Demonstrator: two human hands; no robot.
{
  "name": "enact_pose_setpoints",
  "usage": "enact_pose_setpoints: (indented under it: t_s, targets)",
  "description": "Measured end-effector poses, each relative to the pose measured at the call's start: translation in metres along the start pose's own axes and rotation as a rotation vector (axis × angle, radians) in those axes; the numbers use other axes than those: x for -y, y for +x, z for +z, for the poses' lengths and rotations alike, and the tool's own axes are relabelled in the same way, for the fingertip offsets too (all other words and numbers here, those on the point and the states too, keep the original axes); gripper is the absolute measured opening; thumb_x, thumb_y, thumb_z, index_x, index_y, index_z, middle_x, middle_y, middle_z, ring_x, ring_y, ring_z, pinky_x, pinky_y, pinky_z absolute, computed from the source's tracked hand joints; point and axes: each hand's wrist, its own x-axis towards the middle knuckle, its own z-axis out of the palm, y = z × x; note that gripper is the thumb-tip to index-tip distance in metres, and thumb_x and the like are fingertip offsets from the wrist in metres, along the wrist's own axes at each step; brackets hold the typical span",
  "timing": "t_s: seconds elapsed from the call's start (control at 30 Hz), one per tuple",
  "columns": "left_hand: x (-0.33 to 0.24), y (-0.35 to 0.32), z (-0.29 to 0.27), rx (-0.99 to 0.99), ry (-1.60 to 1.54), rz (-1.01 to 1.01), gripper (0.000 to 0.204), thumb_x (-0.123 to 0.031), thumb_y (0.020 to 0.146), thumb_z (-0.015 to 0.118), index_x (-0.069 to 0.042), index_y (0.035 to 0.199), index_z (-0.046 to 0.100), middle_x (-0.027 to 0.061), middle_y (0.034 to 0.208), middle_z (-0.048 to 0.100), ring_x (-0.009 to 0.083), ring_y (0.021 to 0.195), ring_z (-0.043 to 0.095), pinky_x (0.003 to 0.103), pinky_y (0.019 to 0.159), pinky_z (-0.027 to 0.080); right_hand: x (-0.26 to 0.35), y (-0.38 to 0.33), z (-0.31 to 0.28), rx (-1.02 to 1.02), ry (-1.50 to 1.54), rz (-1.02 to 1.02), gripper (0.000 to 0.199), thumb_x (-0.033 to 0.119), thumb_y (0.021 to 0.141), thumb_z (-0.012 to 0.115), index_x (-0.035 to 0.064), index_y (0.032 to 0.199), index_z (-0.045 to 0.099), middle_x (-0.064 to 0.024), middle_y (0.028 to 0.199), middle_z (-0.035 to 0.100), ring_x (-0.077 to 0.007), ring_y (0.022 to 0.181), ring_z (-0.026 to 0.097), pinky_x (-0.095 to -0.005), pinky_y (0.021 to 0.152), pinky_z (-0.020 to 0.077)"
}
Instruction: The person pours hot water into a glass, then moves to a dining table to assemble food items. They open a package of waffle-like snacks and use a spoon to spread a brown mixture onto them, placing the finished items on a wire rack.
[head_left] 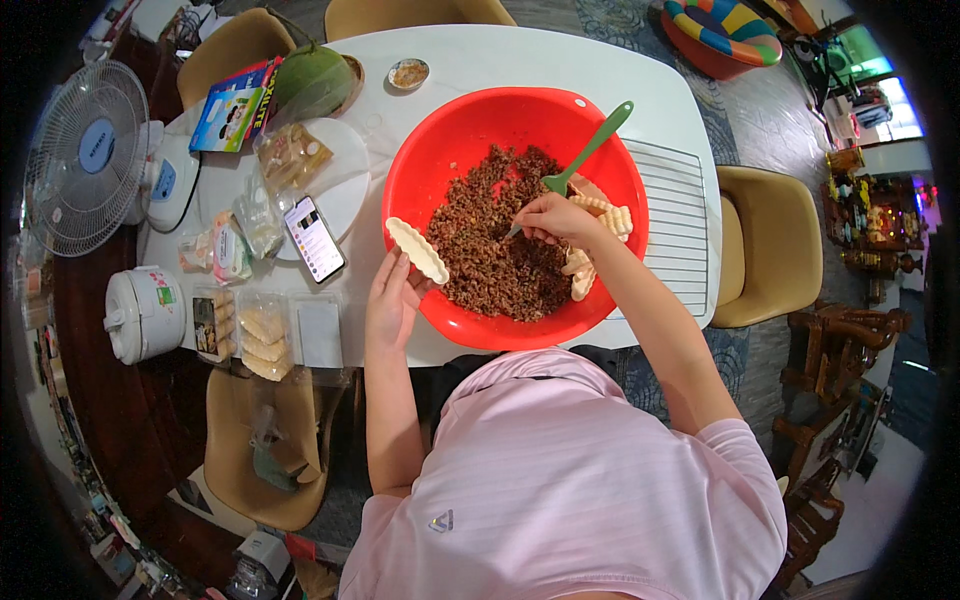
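My left hand [394, 302] grips a pale, boat-shaped pastry shell [418, 252] with a scalloped edge, held over the left rim of a big red bowl [440, 125]. No filling shows in this shell. Inside the bowl lies a heap of brown, crumbly mixture [490, 270]. My right hand [552, 218] is closed in a pinch on a small metal spoon [513, 232], its tip down in the mixture. Several more pastry shells [610, 222] rest along the bowl's right side. A green spatula [600, 140] leans there with its handle over the rim.
A wire rack [680, 220] lies right of the bowl. Left are a phone [314, 240], packs of shells [264, 338], bagged food [290, 155], a rice cooker [146, 314] and a fan [95, 150]. A small dish [408, 75] and green fruit [315, 82] stand farther back.
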Motion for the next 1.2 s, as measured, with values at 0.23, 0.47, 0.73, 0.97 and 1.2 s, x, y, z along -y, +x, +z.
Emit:
enact_pose_setpoints:
  t_s: [0.23, 0.47, 0.73, 0.97, 1.2]
  targets:
    - [-0.001, 0.002, 0.001, 0.033, 0.124, -0.021, 0.04, -0.016, 0.097, 0.046, -0.003, 0.134, 0.039, 0.0116, 0.123, 0.054, 0.0226, 0.105, 0.057, 0.037, 0.088, 0.049, 0.0, -0.03, -0.005, -0.176, 0.258, -0.06, 0.017, 0.016, 0.089, 0.059, 0.0004, 0.089, 0.066, -0.0008, 0.066, 0.058, -0.0063, 0.049, 0.045, -0.0213, 0.041, 0.0323]
    - [0.024, 0.017, 0.023, 0.047, 0.052, -0.094, 0.036, -0.015, 0.097, 0.045, -0.001, 0.13, 0.04, 0.0128, 0.12, 0.055, 0.0239, 0.104, 0.058, 0.037, 0.087, 0.05, 0.024, -0.076, 0.01, -0.407, 0.357, -0.316, 0.02, 0.016, 0.091, 0.057, 0.0002, 0.1, 0.065, 0.0003, 0.069, 0.059, -0.0046, 0.052, 0.045, -0.0187, 0.046, 0.0334]
    - [0.033, 0.029, 0.053, 0.045, -0.062, -0.151, 0.034, -0.016, 0.096, 0.05, -0.006, 0.127, 0.043, 0.0097, 0.111, 0.059, 0.0194, 0.094, 0.061, 0.035, 0.08, 0.054, 0.039, -0.117, 0.069, -0.813, -0.524, -1.0, 0.02, -0.002, 0.077, 0.063, 0.0022, 0.097, 0.067, -0.0089, 0.074, 0.061, -0.0205, 0.065, 0.055, -0.0313, 0.057, 0.0443]
    - [0.033, 0.027, 0.058, 0.076, -0.068, -0.221, 0.03, -0.018, 0.096, 0.049, -0.008, 0.124, 0.047, 0.0068, 0.107, 0.06, 0.0162, 0.092, 0.061, 0.034, 0.078, 0.055, 0.032, -0.123, 0.083, -0.814, -0.768, -1.093, 0.03, -0.002, 0.069, 0.065, -0.0014, 0.099, 0.062, -0.0089, 0.074, 0.056, -0.0244, 0.064, 0.052, -0.0345, 0.055, 0.0441]
    - [0.029, 0.021, 0.051, 0.167, -0.018, -0.26, 0.034, -0.017, 0.098, 0.046, -0.008, 0.13, 0.044, 0.0064, 0.111, 0.061, 0.0156, 0.095, 0.061, 0.032, 0.078, 0.054, 0.036, -0.114, 0.075, -0.835, -0.717, -1.058, 0.027, -0.002, 0.071, 0.064, -0.0001, 0.098, 0.063, -0.0102, 0.076, 0.058, -0.0266, 0.067, 0.054, -0.0366, 0.059, 0.0452]
